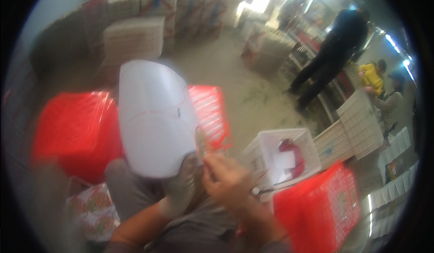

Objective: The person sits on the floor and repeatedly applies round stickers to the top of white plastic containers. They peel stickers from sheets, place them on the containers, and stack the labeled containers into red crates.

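Note:
A large smooth white panel, rounded at its top, stands tilted before me over my lap. At its lower right corner is my left hand in a pale glove, its fingers curled in beside the panel's edge. Close against it on the right, my bare right hand is closed with the fingers bent inward. A small greenish strip sticks up by the panel's right edge, just above the fingers. Blur hides what exactly each hand grips.
Red crates or bags stand at left, behind the panel and at lower right. A white basket holds a dark pink item. Stacked cartons line the back. People are at the right.

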Demonstrator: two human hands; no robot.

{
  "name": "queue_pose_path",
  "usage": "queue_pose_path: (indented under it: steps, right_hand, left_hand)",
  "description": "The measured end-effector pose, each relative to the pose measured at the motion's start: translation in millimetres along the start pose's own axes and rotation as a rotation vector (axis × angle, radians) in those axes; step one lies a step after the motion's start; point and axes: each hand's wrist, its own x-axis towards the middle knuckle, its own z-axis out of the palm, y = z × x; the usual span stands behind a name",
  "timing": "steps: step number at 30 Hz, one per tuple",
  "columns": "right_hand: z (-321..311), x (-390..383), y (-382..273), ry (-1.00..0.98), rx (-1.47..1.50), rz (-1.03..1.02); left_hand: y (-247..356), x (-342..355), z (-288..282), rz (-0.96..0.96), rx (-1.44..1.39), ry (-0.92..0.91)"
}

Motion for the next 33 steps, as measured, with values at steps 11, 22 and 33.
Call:
queue_pose_path:
  steps: [11,22,33]
  right_hand:
    - [3.4,0.7,10.8,0.084,-0.070,-0.174]
    - [-7.2,1.8,0.4,-0.128,-0.209,-0.094]
    - [-1.1,5.5,11.0,-0.056,-0.023,-0.141]
  left_hand:
    - [-18.5,-6.0,2.4,-0.293,-0.506,-0.139]
    - [-11.2,-9.0,-1.0,-0.264,-0.481,-0.289]
    - [-29.3,-6.2,-7.1,-0.181,-0.359,-0.267]
